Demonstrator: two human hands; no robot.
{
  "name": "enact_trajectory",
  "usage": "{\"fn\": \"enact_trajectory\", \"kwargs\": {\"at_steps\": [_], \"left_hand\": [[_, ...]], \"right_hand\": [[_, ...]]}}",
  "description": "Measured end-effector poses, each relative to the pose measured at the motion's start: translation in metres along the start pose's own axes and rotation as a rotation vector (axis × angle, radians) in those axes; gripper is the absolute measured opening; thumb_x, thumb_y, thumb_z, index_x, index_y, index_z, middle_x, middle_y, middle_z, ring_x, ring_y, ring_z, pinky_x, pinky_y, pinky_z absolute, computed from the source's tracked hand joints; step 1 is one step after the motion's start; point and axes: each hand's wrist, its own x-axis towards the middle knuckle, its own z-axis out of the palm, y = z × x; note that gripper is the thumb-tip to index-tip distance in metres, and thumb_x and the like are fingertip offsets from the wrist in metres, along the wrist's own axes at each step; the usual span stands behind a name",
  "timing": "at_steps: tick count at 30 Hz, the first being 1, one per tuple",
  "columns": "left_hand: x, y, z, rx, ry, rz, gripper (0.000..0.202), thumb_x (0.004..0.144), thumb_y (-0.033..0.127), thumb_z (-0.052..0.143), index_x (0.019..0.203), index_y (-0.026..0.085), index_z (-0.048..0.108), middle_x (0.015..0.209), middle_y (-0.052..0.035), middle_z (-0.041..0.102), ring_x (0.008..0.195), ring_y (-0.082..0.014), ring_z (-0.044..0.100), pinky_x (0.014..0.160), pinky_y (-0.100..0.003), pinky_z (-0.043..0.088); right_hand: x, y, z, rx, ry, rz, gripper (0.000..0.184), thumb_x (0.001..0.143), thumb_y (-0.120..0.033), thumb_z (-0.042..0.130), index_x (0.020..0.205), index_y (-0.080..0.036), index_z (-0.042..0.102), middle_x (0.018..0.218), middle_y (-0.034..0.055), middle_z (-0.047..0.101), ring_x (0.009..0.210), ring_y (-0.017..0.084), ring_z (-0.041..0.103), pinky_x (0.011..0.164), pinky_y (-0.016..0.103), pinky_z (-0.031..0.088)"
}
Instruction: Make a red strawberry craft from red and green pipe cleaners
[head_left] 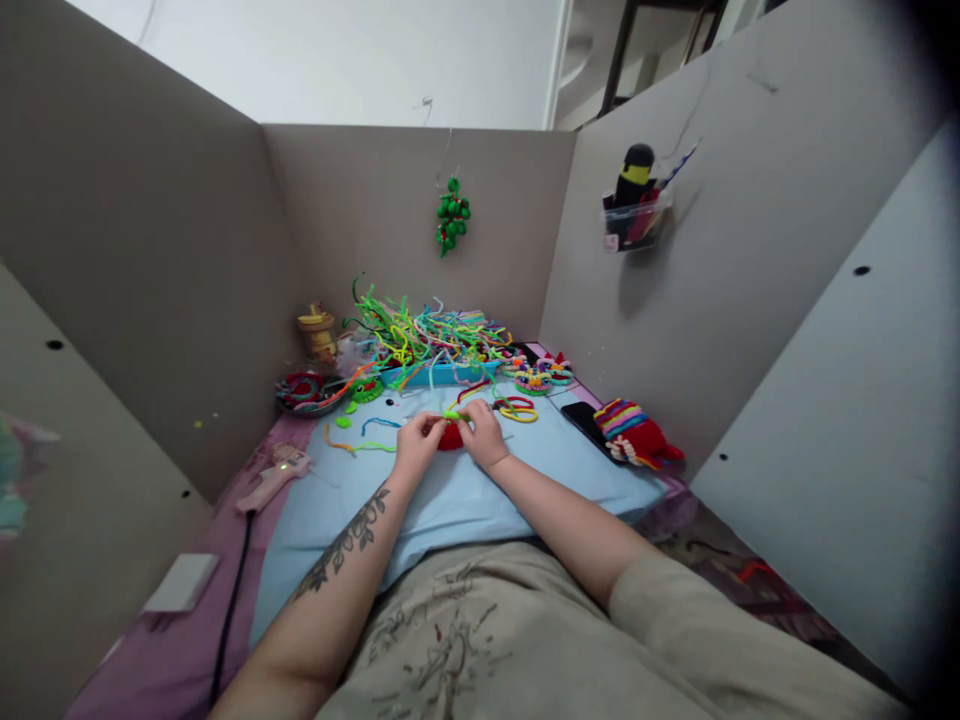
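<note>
Fingers of the left hand (421,438) and right hand (484,432): pinched nearly closed on a small lime-green yarn piece (451,415), apparently steadied from both sides. Rounded red piece (450,438): just below, attachment unclear, over pale-blue cloth (540,500). Bright-blue shallow tray (442,375): beyond, multicoloured fuzzy strands (416,330) heaped, presumably for easy reach.

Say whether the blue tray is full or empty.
Full: a tangled heap of colourful strands rises above the front rim of the blue tray.

Strands (420,332) are heaped in a tray (442,375) behind the hands (421,440) (486,436) — a glue gun (271,484) is laid left, a phone (581,416) right, a container (627,232) mounted on the right wall (750,230).
</note>
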Motion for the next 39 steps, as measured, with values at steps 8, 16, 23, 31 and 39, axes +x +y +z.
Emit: {"fn": "enact_trajectory", "kwargs": {"at_steps": [8,16,23,31,39], "left_hand": [[-0.0003,-0.0006,0.0011,-0.014,0.019,-0.032,0.019,0.074,0.033,0.061,0.077,0.015,0.066,0.067,-0.0014,0.067,0.063,-0.0144,0.06,0.059,-0.024,0.046],[-0.0007,0.0016,-0.0018,0.045,0.015,0.02,0.017,0.075,0.027,0.058,0.085,0.016,0.065,0.07,-0.0013,0.067,0.064,-0.014,0.06,0.06,-0.024,0.046],[-0.0001,-0.0011,-0.0006,0.089,-0.003,0.104,0.017,0.077,0.026,0.058,0.089,0.016,0.066,0.078,-0.0038,0.069,0.067,-0.0148,0.061,0.065,-0.026,0.048],[-0.0015,-0.0011,-0.0004,0.098,0.007,0.051,0.016,0.078,0.026,0.057,0.084,0.017,0.069,0.082,-0.0044,0.072,0.076,-0.018,0.064,0.076,-0.031,0.049],[-0.0009,0.0002,0.0001,0.033,-0.034,0.008,0.016,0.077,0.026,0.057,0.082,0.017,0.069,0.076,-0.004,0.071,0.07,-0.0174,0.063,0.068,-0.029,0.049]], "right_hand": [[-0.0011,0.0012,0.0025,-0.041,-0.021,-0.028,0.015,0.073,-0.008,0.048,0.071,-0.023,0.046,0.075,0.0041,0.047,0.079,0.023,0.045,0.075,0.035,0.04],[-0.0004,-0.007,-0.0017,0.075,-0.1,-0.054,0.02,0.076,-0.015,0.053,0.096,-0.019,0.055,0.093,0.0086,0.055,0.094,0.024,0.049,0.085,0.039,0.042],[0.0014,-0.005,-0.003,0.058,-0.121,-0.105,0.017,0.086,-0.016,0.045,0.091,-0.019,0.061,0.089,0.0085,0.058,0.09,0.023,0.05,0.084,0.039,0.043],[0.0019,-0.0016,-0.0027,0.039,0.007,-0.048,0.015,0.084,-0.014,0.046,0.087,-0.019,0.06,0.086,0.0078,0.057,0.089,0.022,0.051,0.083,0.037,0.043],[0.0005,0.0008,-0.0014,-0.01,0.028,0.006,0.015,0.077,-0.01,0.05,0.084,-0.02,0.059,0.087,0.0072,0.054,0.089,0.023,0.051,0.083,0.036,0.043]]}}
